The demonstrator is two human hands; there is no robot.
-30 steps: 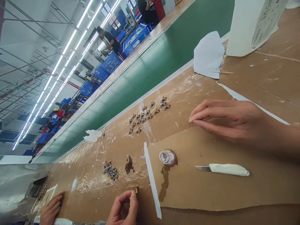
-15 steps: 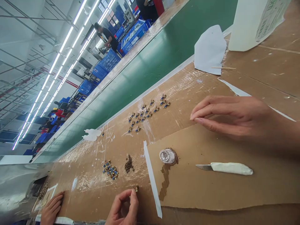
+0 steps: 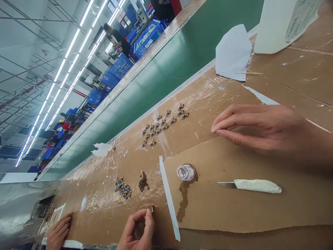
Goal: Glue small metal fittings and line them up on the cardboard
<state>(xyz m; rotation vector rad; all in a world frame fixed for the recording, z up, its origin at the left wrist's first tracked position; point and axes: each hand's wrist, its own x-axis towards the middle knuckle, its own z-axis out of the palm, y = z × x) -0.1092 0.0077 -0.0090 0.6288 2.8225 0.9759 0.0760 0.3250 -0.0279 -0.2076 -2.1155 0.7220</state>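
Note:
My right hand (image 3: 262,130) reaches in from the right and hovers low over the cardboard-covered table (image 3: 223,215). Its fingers are pressed together, with the thumb meeting the fingertips in a pinch; what it holds, if anything, is hidden. It is nearest the rows of small blue-and-brass parts (image 3: 163,123) to its left. Below it lie a small clear glass dish (image 3: 186,172) and a knife with a white wrapped handle (image 3: 253,185). My left hand is out of view.
A co-worker's two hands are at the bottom edge: one (image 3: 139,231) pinches a small brass part (image 3: 151,208), the other (image 3: 57,233) rests flat. Nearby lie a blue-and-brass pile (image 3: 123,189) and a brass pile (image 3: 143,181). Beyond are white paper (image 3: 232,52), a white container (image 3: 283,24) and a green conveyor (image 3: 166,69).

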